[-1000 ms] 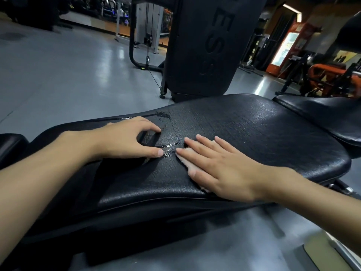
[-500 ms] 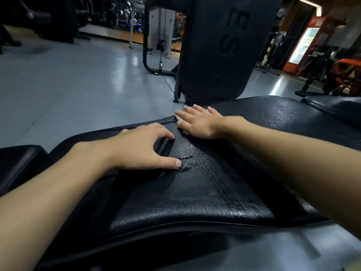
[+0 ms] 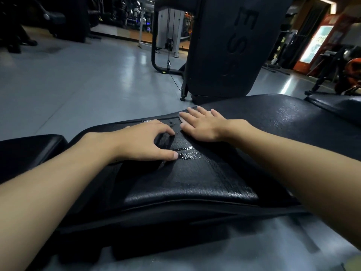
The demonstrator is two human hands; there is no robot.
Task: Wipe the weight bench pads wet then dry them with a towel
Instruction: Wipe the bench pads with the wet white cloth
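A black textured bench pad (image 3: 195,180) lies across the view in front of me, with a shiny wet streak (image 3: 185,151) near its middle. My left hand (image 3: 144,141) is arched on the pad, thumb and fingertips braced and nothing in it. My right hand (image 3: 203,124) lies flat near the pad's far edge, pressing down a cloth (image 3: 181,119). Only a pale sliver of the cloth shows at the fingertips. The pad surface to the right glistens with moisture.
Another black pad (image 3: 340,106) adjoins at the far right and a darker one (image 3: 29,151) at the left. A tall black machine shroud (image 3: 230,45) stands just behind the bench, and a cable machine (image 3: 170,30) stands behind it. Orange equipment (image 3: 353,73) is at the right, and grey floor lies to the left.
My right hand slid with the cloth from the near middle of the pad to its far edge, then held there. My left hand stayed braced in place. My view dropped lower.
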